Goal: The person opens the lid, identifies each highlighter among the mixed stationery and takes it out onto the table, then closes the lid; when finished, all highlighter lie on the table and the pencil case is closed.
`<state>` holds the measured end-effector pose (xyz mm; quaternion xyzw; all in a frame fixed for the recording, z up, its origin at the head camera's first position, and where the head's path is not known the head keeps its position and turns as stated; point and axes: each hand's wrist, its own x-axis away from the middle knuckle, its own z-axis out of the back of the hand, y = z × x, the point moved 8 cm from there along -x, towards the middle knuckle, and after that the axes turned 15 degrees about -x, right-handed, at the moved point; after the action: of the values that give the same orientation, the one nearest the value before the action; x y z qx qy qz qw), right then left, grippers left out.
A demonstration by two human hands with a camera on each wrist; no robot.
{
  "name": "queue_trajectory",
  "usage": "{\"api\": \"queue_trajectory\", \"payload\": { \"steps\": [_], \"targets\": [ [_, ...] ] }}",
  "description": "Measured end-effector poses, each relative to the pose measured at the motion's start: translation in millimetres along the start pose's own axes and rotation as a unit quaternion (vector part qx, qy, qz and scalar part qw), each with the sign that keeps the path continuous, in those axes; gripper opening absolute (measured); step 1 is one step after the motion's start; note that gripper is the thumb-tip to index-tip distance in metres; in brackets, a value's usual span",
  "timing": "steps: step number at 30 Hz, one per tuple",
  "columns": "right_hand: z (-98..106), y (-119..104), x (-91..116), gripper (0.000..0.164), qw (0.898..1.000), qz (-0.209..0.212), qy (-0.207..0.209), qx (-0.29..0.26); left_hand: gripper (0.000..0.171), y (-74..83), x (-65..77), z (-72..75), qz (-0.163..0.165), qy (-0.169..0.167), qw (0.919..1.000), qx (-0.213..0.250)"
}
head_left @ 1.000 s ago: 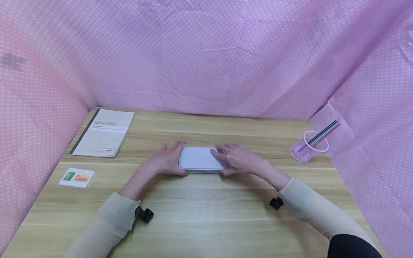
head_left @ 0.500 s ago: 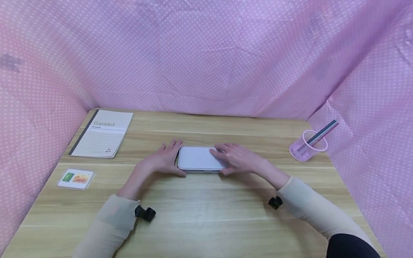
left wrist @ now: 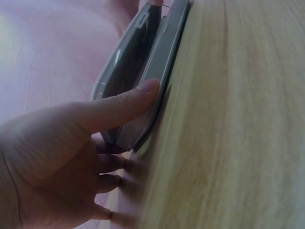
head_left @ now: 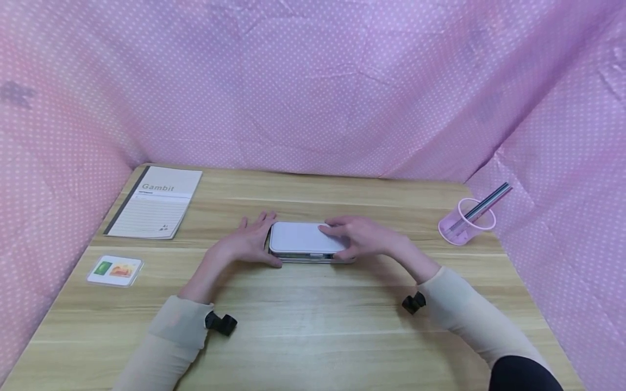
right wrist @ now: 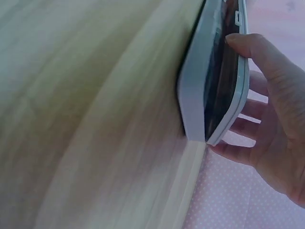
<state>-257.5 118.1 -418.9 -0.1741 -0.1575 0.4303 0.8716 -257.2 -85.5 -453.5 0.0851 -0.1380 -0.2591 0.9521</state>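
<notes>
A white pencil case [head_left: 295, 237] lies on the table with its lid tilted up along the near edge, showing a dark gap. My left hand [head_left: 248, 243] steadies its left end. In the left wrist view the thumb [left wrist: 126, 105] presses the near side of the base [left wrist: 164, 57], with the other fingers round the end. My right hand [head_left: 365, 237] holds the lid [right wrist: 238, 90] at the right end; its thumb [right wrist: 245, 44] is hooked under the lid's near edge. The contents are mostly hidden in shadow.
At the back left lies a notebook [head_left: 154, 203] marked Gambit. A small white card-like item [head_left: 115, 271] with green and orange pictures lies nearer. On the right stands a pink pen cup [head_left: 462, 228] holding several sticks or pencils [head_left: 489, 201]. Pink dotted cloth surrounds the table.
The right hand has raised the near edge of the pencil case lid, opening a gap. The left hand has shifted slightly left and stays at the case's left end.
</notes>
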Motion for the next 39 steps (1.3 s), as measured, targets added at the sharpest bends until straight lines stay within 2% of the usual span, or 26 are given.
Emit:
{"api": "queue_trajectory", "payload": {
  "steps": [5,11,15,19,25,31,34,39],
  "targets": [
    [6,5,-1,0.069,0.996,-0.012,-0.022,-0.087,0.121,-1.2,1.3,-0.1,0.007,-0.007,0.9999,0.006],
    [11,13,-3,0.065,0.989,-0.01,-0.036,-0.145,0.125,-2.7,0.6,-0.9,0.016,-0.012,0.9997,0.016],
    [14,18,-5,0.063,0.98,-0.007,-0.047,-0.195,0.126,-2.7,0.5,-0.8,0.021,-0.01,0.9995,0.022],
    [16,24,-6,0.06,0.969,-0.027,-0.059,-0.237,0.127,-3.3,1.3,-1.6,0.025,-0.012,0.9993,0.025],
    [20,33,-8,0.051,0.957,-0.036,-0.069,-0.278,0.128,-4.5,2.1,-3.5,0.035,-0.024,0.9986,0.032],
    [28,42,-9,0.037,0.948,-0.064,-0.054,-0.307,0.129,-5.3,0.1,-5.4,0.04,-0.031,0.9983,0.028],
    [32,50,-6,0.032,0.941,-0.095,-0.036,-0.323,0.129,-3.5,0.4,-4.1,0.038,-0.03,0.9985,0.025],
    [40,63,-5,0.039,0.937,-0.137,0.022,-0.32,0.125,-3.4,-0.2,-3.1,0.033,-0.023,0.9988,0.028]
  ]
}}
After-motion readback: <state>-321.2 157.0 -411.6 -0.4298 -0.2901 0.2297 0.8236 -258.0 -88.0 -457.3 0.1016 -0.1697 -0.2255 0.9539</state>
